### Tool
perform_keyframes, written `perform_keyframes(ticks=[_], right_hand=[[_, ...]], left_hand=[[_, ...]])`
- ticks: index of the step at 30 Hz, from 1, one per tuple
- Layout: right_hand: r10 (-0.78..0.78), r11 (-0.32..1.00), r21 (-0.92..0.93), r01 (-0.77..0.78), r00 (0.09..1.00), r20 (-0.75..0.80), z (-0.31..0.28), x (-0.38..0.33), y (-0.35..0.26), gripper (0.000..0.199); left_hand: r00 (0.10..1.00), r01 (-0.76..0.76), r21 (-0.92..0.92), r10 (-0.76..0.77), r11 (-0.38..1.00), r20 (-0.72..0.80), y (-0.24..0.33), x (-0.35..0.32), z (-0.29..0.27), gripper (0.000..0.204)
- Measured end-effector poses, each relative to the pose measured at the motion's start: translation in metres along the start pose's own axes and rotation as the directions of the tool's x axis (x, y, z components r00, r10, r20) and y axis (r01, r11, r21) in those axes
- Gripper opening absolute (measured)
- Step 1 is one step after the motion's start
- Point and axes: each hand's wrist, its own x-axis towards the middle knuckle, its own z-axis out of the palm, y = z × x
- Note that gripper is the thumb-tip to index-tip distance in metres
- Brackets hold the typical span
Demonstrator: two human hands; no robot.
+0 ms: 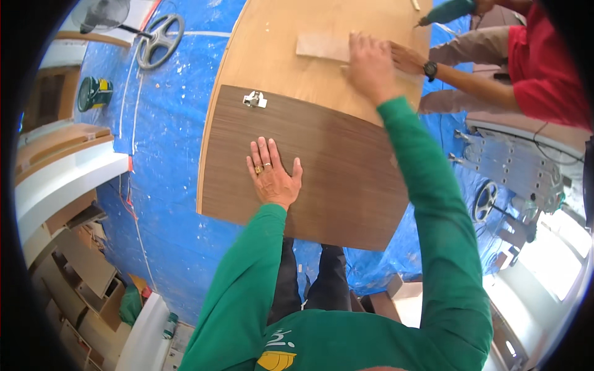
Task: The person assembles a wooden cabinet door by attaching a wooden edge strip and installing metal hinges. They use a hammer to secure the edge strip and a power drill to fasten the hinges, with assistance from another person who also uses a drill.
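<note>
My left hand [272,176] lies flat on a dark brown wood-grain panel [334,198], fingers spread, with two rings on it. A metal cabinet hinge [254,99] is fixed near that panel's far left corner. Past the panel, over a light wooden board [284,77], my right hand [371,68] is somewhat blurred, its fingers closed on the right end of a pale wooden block [322,47]. Right beside it is a co-worker's hand [406,59]; whether it touches the block too is hard to see. The co-worker's other hand holds a teal power drill [450,11].
Blue plastic sheeting [176,167] covers the floor. A grey handwheel [161,41] and a dark green bucket [95,94] stand at the left. On the right are a folded metal ladder [513,164] and another handwheel [485,201]. A co-worker in red [550,68] stands at the board's right edge.
</note>
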Motion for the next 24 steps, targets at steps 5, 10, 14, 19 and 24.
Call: perform_keyframes(ticks=[5,10,14,19,24], right_hand=[[-0.183,0.957,-0.092,0.277,0.814,0.551,0.010,0.033,0.056,0.064],[-0.220,0.975,0.139,0.172,0.701,0.678,0.018,0.008,0.069,0.060],[-0.344,0.934,0.246,0.258,0.832,0.435,-0.004,-0.004,0.044,0.042],[-0.407,0.912,0.241,0.332,0.800,0.440,0.004,-0.036,0.039,0.053],[-0.360,0.912,0.322,0.253,0.871,0.335,0.014,-0.070,0.041,0.056]], left_hand=[[1.000,0.019,-0.023,-0.019,1.000,0.009,-0.007,-0.006,-0.004,0.090],[1.000,0.010,-0.036,-0.011,0.999,-0.027,-0.002,-0.002,0.000,0.090],[1.000,0.009,0.015,-0.008,1.000,-0.030,-0.008,0.001,0.005,0.089],[1.000,0.001,0.012,-0.001,1.000,-0.016,-0.005,-0.005,0.005,0.090],[1.000,0.010,0.017,-0.010,1.000,0.001,-0.005,-0.004,0.008,0.092]])
